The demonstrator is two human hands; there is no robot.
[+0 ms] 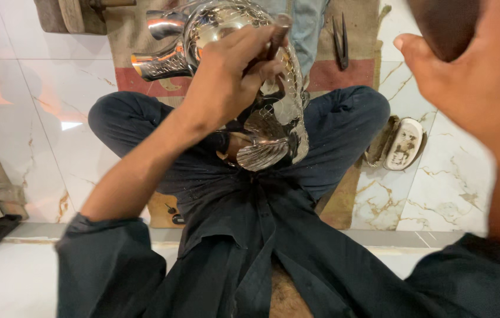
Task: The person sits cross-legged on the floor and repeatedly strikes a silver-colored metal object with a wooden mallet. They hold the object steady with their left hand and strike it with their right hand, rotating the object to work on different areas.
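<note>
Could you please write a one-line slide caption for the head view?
Seated cross-legged, the left hand steadies a shiny metal fish figure while the right hand rises nearby.

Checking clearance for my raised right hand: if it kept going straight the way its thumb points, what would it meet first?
Probably the dark rounded wooden object that the right hand holds at the top edge; beyond it the shiny fish-shaped metal piece. Depth is unclear.

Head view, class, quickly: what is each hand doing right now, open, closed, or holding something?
Left hand: closed, fingers gripping a thin dark tool against the shiny metal fish figure.
Right hand: raised near the camera, wrapped on a dark rounded object; what it is cannot be told.
</note>
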